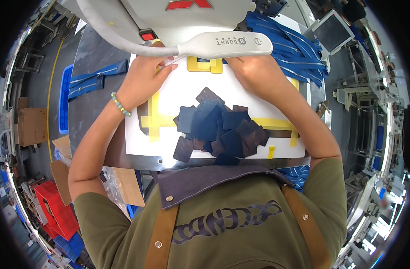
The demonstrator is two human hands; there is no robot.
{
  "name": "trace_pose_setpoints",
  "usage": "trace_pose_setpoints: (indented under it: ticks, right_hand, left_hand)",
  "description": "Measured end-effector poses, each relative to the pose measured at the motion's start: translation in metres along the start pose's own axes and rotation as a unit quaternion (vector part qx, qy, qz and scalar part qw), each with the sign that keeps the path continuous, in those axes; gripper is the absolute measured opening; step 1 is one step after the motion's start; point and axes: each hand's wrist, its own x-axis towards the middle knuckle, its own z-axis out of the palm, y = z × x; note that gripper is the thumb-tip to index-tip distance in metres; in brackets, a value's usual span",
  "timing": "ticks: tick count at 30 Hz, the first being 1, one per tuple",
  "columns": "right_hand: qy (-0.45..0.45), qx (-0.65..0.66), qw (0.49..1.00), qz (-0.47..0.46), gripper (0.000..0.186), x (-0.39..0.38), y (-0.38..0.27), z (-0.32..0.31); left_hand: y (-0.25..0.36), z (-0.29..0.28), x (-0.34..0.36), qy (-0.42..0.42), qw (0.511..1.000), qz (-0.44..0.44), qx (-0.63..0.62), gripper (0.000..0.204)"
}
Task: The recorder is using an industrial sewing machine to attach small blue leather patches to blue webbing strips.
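My left hand [144, 80] is left of the yellow plate [205, 67] under the machine, its thumb and fingers closed on a thin pale stick [172, 61]. My right hand [255, 75] is at the plate's right side with fingers curled. The white lamp head [225, 44] hides its fingertips, so what they hold does not show. Between my forearms, a loose heap of dark blue square fabric pieces [208, 119] lies on the white work sheet [169, 96].
A pale grey machine [191, 18] stands over the far edge. Blue zipper strips [285, 42] are piled at the right, with more blue strips [95, 80] on the left. Yellow tape [276, 123] marks the sheet. A blue bin [66, 98] and red crate [57, 210] are beyond my left arm.
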Motion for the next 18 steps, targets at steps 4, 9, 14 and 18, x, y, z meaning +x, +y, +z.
trace_pose_setpoints:
  ticks: [4, 9, 14, 18]
  right_hand:
    - [-0.025, 0.005, 0.999, -0.034, 0.02, 0.001, -0.001, -0.01]
    - [0.012, 0.046, 0.998, -0.036, 0.019, 0.005, 0.009, -0.016]
    - [-0.071, 0.182, 0.98, 0.036, 0.019, 0.015, -0.034, -0.081]
    - [-0.026, 0.389, 0.92, -0.048, 0.028, 0.005, -0.074, -0.089]
  left_hand:
    - [-0.002, -0.004, -0.004, -0.02, 0.999, 0.036, 0.002, 0.032]
    - [0.015, -0.016, -0.003, -0.04, 0.998, 0.048, 0.026, 0.034]
    - [0.016, -0.02, -0.022, 0.021, 0.985, 0.109, 0.129, 0.04]
    - [0.058, -0.014, -0.026, 0.113, 0.943, 0.285, 0.127, 0.036]
